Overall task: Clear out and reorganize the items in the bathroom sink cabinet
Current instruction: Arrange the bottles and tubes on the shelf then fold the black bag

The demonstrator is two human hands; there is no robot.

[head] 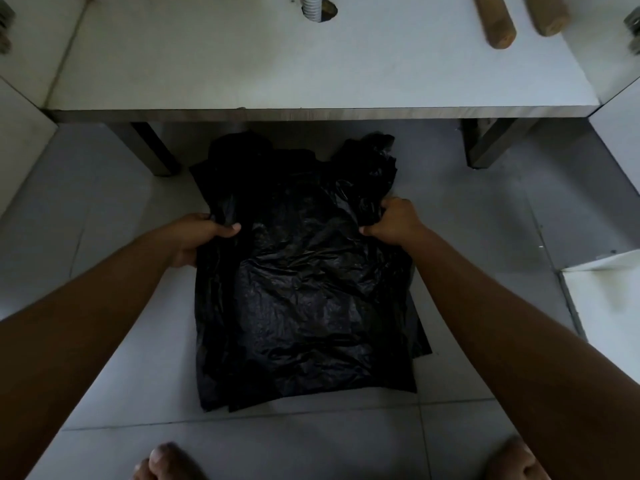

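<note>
A stack of flat black plastic bags (304, 289) lies on the grey floor tiles in front of the open sink cabinet. My left hand (197, 237) grips the stack's left edge, thumb on top. My right hand (394, 220) grips the right edge near the crumpled handles. The bags' far end reaches under the cabinet's front edge. The white cabinet floor (277, 71) holds two tan cylindrical rolls (495, 22) at its back right.
A ribbed drain hose (313, 6) passes through a hole in the cabinet floor. Dark cabinet legs (156, 150) stand at both sides. An open white door (602, 299) juts in at the right. My bare feet (166, 462) show at the bottom.
</note>
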